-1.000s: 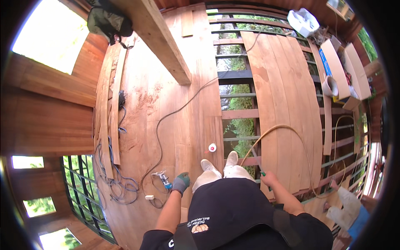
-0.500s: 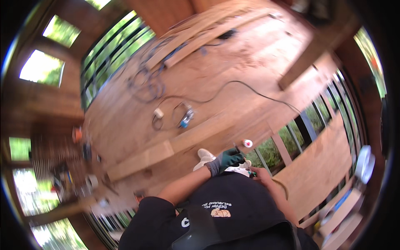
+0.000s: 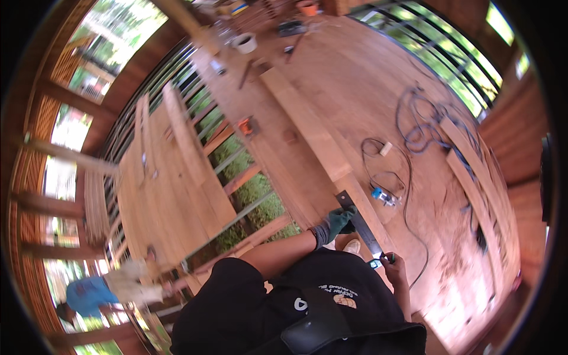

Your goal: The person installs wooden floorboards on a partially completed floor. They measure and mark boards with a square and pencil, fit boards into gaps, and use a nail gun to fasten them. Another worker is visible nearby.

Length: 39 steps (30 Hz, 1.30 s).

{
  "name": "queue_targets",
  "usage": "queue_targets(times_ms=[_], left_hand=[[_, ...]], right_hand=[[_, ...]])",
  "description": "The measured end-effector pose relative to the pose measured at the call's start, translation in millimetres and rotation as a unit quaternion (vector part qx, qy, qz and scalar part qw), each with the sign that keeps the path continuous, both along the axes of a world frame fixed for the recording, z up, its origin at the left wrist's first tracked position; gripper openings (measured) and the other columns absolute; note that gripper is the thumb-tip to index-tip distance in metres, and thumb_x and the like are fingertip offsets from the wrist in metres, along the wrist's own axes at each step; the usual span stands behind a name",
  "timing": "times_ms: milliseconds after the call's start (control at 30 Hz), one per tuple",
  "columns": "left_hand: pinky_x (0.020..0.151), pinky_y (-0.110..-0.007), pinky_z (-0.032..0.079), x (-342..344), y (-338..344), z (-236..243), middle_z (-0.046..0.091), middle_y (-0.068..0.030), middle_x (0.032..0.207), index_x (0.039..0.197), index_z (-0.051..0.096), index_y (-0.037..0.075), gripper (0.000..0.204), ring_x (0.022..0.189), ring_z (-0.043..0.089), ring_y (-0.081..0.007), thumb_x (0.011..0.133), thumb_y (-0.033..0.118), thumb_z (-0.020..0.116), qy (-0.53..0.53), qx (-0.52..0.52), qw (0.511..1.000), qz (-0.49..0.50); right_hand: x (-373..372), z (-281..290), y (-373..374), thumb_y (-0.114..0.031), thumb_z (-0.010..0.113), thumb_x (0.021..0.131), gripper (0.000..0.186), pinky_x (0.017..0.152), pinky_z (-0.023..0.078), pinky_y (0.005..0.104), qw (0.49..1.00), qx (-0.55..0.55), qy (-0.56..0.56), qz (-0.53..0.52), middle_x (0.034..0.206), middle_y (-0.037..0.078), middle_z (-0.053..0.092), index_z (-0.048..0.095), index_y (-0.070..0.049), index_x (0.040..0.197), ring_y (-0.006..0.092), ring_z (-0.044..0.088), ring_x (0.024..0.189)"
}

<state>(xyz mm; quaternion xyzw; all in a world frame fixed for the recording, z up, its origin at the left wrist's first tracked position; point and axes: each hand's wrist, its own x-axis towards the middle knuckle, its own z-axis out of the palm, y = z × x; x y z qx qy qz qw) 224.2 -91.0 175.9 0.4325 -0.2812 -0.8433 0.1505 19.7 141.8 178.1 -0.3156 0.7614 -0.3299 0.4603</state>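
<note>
My gloved left hand (image 3: 339,219) is closed on a long dark metal bar (image 3: 368,236) with a hole at its far end, angled over a pale plank (image 3: 302,128) in front of my body. My bare right hand (image 3: 393,266) is closed on a small green-and-black piece, perhaps a handle, at the bar's near end. A blue power tool (image 3: 384,196) with its cord lies on the wooden floor just right of the plank.
Open joists (image 3: 246,175) with greenery below lie left, beside loose boards (image 3: 170,188). A person in blue (image 3: 90,296) bends at lower left. Tangled cables (image 3: 422,121) and long planks (image 3: 474,210) lie right; a white bucket (image 3: 245,43) and an orange tool (image 3: 246,126) are farther off.
The view has swung round, bringing the open joists to my left. My hands have moved from waist level onto the dark bar over the plank.
</note>
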Motion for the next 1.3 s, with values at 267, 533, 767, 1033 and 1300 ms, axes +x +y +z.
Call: queue_targets(times_ms=[267,533,767,1033,1300], left_hand=[[0.06,-0.029,0.054,80.9,38.5,-15.5,0.068,-0.0039,0.081,0.093,0.064,0.013,0.034,0.065,0.065,-0.0162,0.097,0.046,0.055,-0.069,0.033,0.975,0.208],[0.068,-0.036,0.052,193.4,111.4,-94.4,0.067,-0.0109,0.078,0.09,0.068,0.003,0.028,0.071,0.064,-0.0193,0.092,0.027,0.055,-0.402,-0.115,0.889,0.184],[0.076,-0.052,0.056,285.9,249.2,-147.0,0.068,-0.0234,0.108,0.101,0.071,0.006,0.03,0.094,0.069,-0.036,0.091,0.021,0.048,-0.646,-0.013,0.751,-0.134],[0.072,-0.046,0.054,251.3,215.3,-90.4,0.069,-0.023,0.095,0.091,0.068,0.001,0.02,0.088,0.067,-0.0396,0.088,0.014,0.054,-0.593,-0.077,0.784,-0.168],[0.086,-0.043,0.051,134.3,57.6,-121.2,0.066,-0.0212,0.104,0.112,0.065,0.003,0.047,0.09,0.066,-0.0359,0.086,0.041,0.056,-0.488,0.04,0.871,0.04]], right_hand=[[-22.8,2.6,-103.1,-0.011,0.07,0.087,0.012,0.046,0.038,0.0228,0.943,0.128,-0.229,0.205,0.066,0.0,0.058,0.066,-0.001,0.092,0.0075,0.049,0.05],[4.0,-51.9,-247.3,-0.018,0.07,0.087,0.017,0.041,0.038,0.0263,0.93,0.16,-0.128,0.306,0.059,0.002,0.053,0.065,-0.002,0.09,0.011,0.049,0.045],[-34.6,-165.1,-324.4,-0.021,0.067,0.088,0.039,0.047,0.046,0.0332,0.979,0.162,-0.03,0.124,0.079,0.011,0.064,0.057,0.001,0.119,0.0184,0.059,0.056],[-46.3,-271.0,-366.6,-0.027,0.061,0.088,0.034,0.066,0.052,0.0369,0.975,0.138,-0.112,0.132,0.083,0.003,0.062,0.059,-0.006,0.113,0.02,0.061,0.076],[-33.7,-322.5,-448.6,-0.021,0.066,0.088,0.023,0.039,0.036,0.0334,0.974,0.202,-0.044,-0.093,0.063,0.002,0.051,0.057,-0.01,0.107,0.0157,0.046,0.044]])
